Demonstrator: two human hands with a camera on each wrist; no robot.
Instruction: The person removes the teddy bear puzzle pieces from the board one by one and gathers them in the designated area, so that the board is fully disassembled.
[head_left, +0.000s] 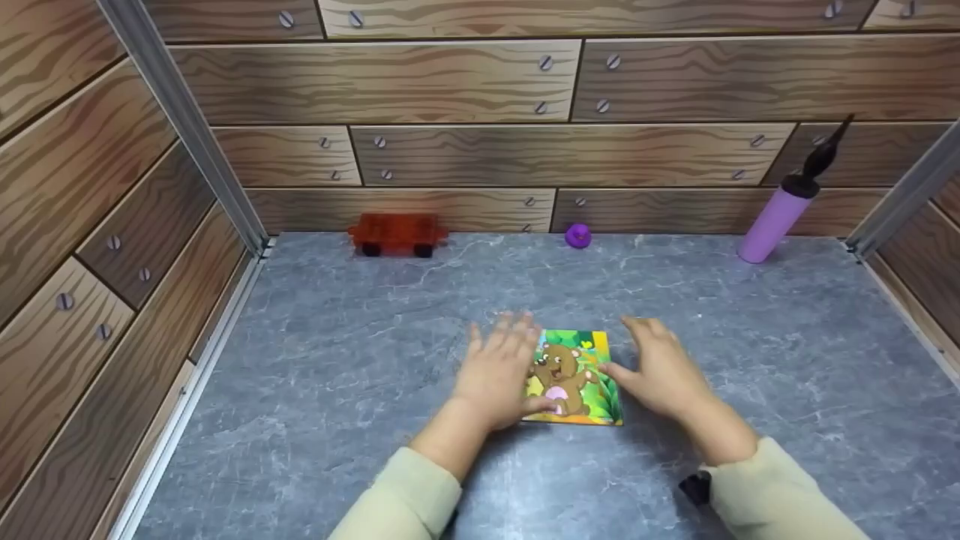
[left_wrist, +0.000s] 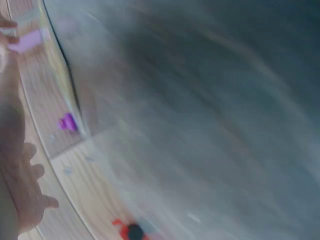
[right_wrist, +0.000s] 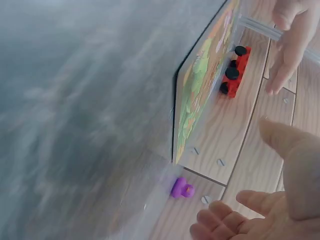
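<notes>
A flat square picture board (head_left: 574, 375) with a cartoon bear lies on the grey marbled surface. My left hand (head_left: 495, 375) is over its left edge, fingers spread and straight, thumb across the lower part; whether it touches cannot be told. To the right of the board is my right hand (head_left: 664, 371), fingers extended and thumb pointing at the right edge. In the right wrist view the board (right_wrist: 207, 75) appears thin with a dark underside, and the right hand (right_wrist: 270, 207) has loose fingers and holds nothing. The left wrist view is blurred; the left hand (left_wrist: 25, 185) shows at its side.
Along the back wall stand a red toy wagon (head_left: 397, 232) with black wheels, a small purple rubber duck (head_left: 578, 235) and a lilac hand pump (head_left: 776, 225) with a black top. Wood-patterned panels (head_left: 375, 82) and metal corner posts (head_left: 187, 112) enclose the surface.
</notes>
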